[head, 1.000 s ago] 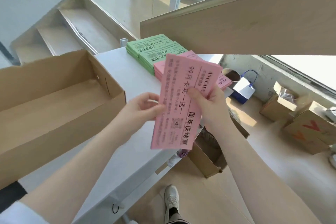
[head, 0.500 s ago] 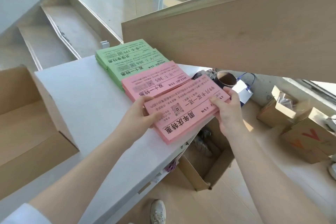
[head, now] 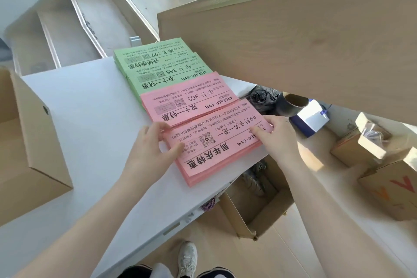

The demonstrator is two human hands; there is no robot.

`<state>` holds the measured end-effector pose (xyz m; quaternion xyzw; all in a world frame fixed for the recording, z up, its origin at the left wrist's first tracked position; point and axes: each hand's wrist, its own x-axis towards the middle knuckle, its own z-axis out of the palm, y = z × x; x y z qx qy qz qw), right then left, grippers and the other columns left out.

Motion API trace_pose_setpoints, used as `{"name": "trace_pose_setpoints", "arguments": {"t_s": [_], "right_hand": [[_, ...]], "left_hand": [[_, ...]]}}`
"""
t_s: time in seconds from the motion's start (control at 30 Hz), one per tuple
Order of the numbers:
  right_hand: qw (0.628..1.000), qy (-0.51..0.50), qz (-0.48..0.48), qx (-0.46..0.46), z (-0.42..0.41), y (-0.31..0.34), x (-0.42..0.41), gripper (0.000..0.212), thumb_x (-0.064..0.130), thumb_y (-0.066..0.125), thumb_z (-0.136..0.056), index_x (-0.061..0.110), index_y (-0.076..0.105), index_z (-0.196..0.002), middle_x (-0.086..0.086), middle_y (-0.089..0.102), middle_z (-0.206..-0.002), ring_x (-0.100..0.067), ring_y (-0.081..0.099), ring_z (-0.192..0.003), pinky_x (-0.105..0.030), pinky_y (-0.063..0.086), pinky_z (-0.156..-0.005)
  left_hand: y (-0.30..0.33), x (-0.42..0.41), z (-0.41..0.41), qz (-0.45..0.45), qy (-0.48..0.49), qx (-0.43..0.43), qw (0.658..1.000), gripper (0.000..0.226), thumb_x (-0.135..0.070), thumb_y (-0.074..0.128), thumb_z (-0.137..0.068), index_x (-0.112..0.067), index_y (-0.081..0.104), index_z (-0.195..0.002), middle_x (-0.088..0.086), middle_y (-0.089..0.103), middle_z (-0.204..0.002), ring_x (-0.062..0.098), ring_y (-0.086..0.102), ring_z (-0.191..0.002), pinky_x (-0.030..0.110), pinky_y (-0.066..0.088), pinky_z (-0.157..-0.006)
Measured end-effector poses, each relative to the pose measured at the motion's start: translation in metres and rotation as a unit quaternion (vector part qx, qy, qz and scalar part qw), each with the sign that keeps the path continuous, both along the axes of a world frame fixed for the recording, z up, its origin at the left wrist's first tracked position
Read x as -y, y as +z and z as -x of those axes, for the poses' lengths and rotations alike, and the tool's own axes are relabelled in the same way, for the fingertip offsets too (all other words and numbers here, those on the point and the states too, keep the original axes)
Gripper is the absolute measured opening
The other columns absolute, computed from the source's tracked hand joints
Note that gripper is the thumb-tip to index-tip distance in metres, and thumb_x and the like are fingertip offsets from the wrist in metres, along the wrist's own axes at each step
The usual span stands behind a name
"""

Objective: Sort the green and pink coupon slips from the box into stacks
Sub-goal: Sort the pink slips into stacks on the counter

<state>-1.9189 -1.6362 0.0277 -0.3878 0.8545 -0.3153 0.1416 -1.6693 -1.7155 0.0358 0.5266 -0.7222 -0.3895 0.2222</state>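
From the head camera, four stacks lie in a row on the white table (head: 85, 119): two green stacks (head: 158, 63) farthest, then a pink stack (head: 187, 101), then the nearest pink stack (head: 214, 142) at the table's edge. The left hand (head: 153, 149) holds that nearest stack's left end, thumb on top, fingers seemingly tucked at its far edge. The right hand (head: 277, 135) pinches its right end, thumb pressing the top slip. The cardboard box (head: 29, 142) sits left.

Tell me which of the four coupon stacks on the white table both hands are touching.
The nearest pink paper stack, headed 周年庆特惠: left hand at one end, right hand at the other.
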Motion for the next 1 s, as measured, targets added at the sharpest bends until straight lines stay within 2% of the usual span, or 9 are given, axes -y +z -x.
{"name": "trace_pose_setpoints", "arguments": {"t_s": [0.07, 0.23, 0.33, 0.47, 0.53, 0.67, 0.8, 0.9, 1.0], "right_hand": [[1.0, 0.009, -0.012, -0.023, 0.002, 0.001, -0.001, 0.033, 0.034, 0.065, -0.081, 0.017, 0.065, -0.11, -0.004, 0.059, -0.112, -0.022, 0.05, -0.108, -0.039, 0.045, -0.089], [0.999, 0.009, -0.019, -0.039, -0.003, 0.007, 0.002, 0.034, 0.029, 0.067, -0.081, 0.014, 0.057, -0.11, -0.004, 0.054, -0.111, -0.022, 0.047, -0.11, -0.04, 0.044, -0.089], [0.998, 0.019, 0.012, -0.061, -0.009, 0.011, 0.002, 0.032, 0.021, 0.068, -0.08, 0.017, 0.048, -0.105, 0.003, 0.052, -0.102, -0.017, 0.049, -0.102, -0.034, 0.045, -0.082], [0.996, 0.07, -0.005, 0.048, -0.006, 0.028, 0.005, 0.048, 0.012, 0.065, -0.081, 0.019, 0.044, -0.124, 0.008, 0.057, -0.11, -0.012, 0.055, -0.1, -0.033, 0.047, -0.085], [0.99, 0.089, -0.014, 0.108, 0.001, 0.036, 0.006, 0.04, 0.007, 0.064, -0.081, 0.018, 0.053, -0.118, 0.003, 0.064, -0.112, -0.016, 0.062, -0.097, -0.04, 0.053, -0.083], [0.926, 0.083, 0.086, 0.358, 0.004, 0.05, 0.009, 0.023, -0.004, 0.056, -0.087, 0.014, 0.055, -0.102, -0.004, 0.068, -0.1, -0.015, 0.067, -0.07, -0.018, 0.049, -0.042], [0.887, 0.064, 0.112, 0.443, 0.001, 0.048, 0.032, 0.023, -0.002, 0.055, -0.088, 0.011, 0.055, -0.107, -0.008, 0.067, -0.1, -0.014, 0.062, -0.068, -0.014, 0.045, -0.041], [0.887, 0.067, 0.11, 0.443, -0.004, 0.049, 0.057, 0.02, -0.001, 0.055, -0.089, 0.007, 0.053, -0.106, -0.009, 0.067, -0.097, -0.011, 0.064, -0.062, -0.015, 0.046, -0.042], [0.921, 0.072, 0.09, 0.372, 0.001, 0.045, 0.084, 0.025, 0.006, 0.058, -0.089, 0.008, 0.054, -0.113, -0.007, 0.069, -0.101, -0.017, 0.07, -0.08, -0.032, 0.058, -0.07]], "left_hand": [[-0.004, -0.007, -0.001, -0.002, 0.034, -0.004, 0.999, 0.049, -0.029, 0.068, -0.081, -0.02, 0.043, -0.122, -0.003, 0.042, -0.1, 0.012, 0.044, -0.078, 0.025, 0.034, -0.07], [-0.013, -0.015, 0.005, -0.074, 0.057, -0.073, 0.993, 0.048, -0.023, 0.066, -0.084, -0.018, 0.038, -0.123, -0.001, 0.052, -0.085, 0.015, 0.053, -0.07, 0.028, 0.039, -0.058], [-0.015, -0.014, 0.007, -0.113, 0.069, -0.104, 0.986, 0.051, -0.022, 0.066, -0.084, -0.017, 0.037, -0.125, 0.0, 0.053, -0.082, 0.019, 0.055, -0.075, 0.037, 0.046, -0.07], [-0.016, -0.014, 0.004, -0.119, 0.08, -0.089, 0.986, 0.049, -0.027, 0.066, -0.083, -0.017, 0.04, -0.124, -0.001, 0.051, -0.093, 0.018, 0.052, -0.083, 0.033, 0.043, -0.073], [-0.015, -0.017, 0.003, -0.089, 0.091, -0.08, 0.989, 0.052, -0.03, 0.064, -0.084, -0.017, 0.04, -0.128, -0.003, 0.043, -0.111, 0.016, 0.047, -0.098, 0.03, 0.04, -0.083], [-0.006, -0.019, -0.004, -0.045, 0.102, -0.145, 0.983, 0.046, -0.034, 0.056, -0.089, -0.017, 0.044, -0.13, -0.008, 0.04, -0.126, 0.01, 0.044, -0.111, 0.023, 0.036, -0.087], [0.023, -0.004, -0.009, -0.115, 0.067, -0.312, 0.941, 0.02, -0.024, 0.055, -0.092, -0.024, 0.054, -0.112, -0.009, 0.071, -0.099, 0.008, 0.067, -0.089, 0.021, 0.053, -0.073], [0.035, 0.019, -0.002, -0.106, 0.041, -0.299, 0.948, 0.022, -0.007, 0.047, -0.094, -0.019, 0.051, -0.112, -0.003, 0.071, -0.088, 0.007, 0.066, -0.058, 0.017, 0.049, -0.049], [0.033, 0.047, 0.007, -0.069, 0.055, -0.24, 0.967, 0.021, -0.01, 0.046, -0.095, -0.018, 0.048, -0.115, -0.001, 0.069, -0.09, 0.004, 0.06, -0.05, 0.015, 0.043, -0.043]]}}
